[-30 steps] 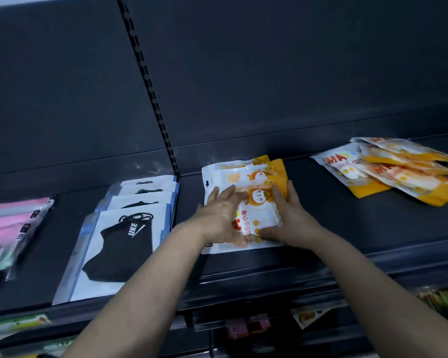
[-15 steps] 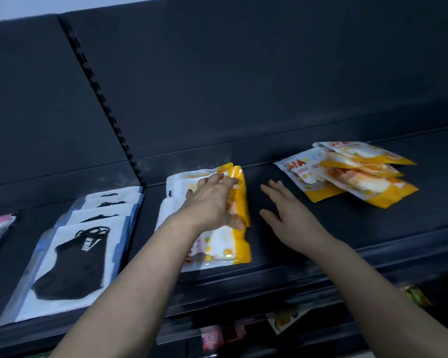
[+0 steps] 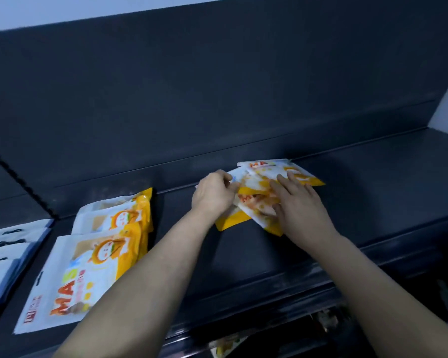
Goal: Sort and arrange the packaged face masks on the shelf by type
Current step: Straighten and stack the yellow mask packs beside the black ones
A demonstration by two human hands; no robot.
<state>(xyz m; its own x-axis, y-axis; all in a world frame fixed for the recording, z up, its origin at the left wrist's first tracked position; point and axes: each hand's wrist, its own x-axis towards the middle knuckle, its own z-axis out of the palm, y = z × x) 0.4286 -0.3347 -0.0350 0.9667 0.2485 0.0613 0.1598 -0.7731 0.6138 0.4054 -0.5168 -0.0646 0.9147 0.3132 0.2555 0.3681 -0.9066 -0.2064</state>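
Observation:
A loose pile of yellow-and-white mask packs (image 3: 259,180) lies near the back of the dark shelf (image 3: 243,257). My left hand (image 3: 214,193) pinches the pile's left edge with curled fingers. My right hand (image 3: 299,205) lies flat on top of the pile, fingers straight and spread. Left of my arms sits a neat stack of the same yellow-and-white mask packs (image 3: 96,244), lined up front to back. White packs with black masks (image 3: 5,244) show at the far left edge.
The shelf's dark back panel (image 3: 217,99) rises right behind the pile. A perforated upright strip (image 3: 18,179) divides the shelf bays at left. A lower shelf with more packs (image 3: 230,344) shows under the front lip. Bare shelf extends to the right.
Both hands left the neat stack and moved right onto the loose pile. The view swung right, pushing the black-mask packs to the edge.

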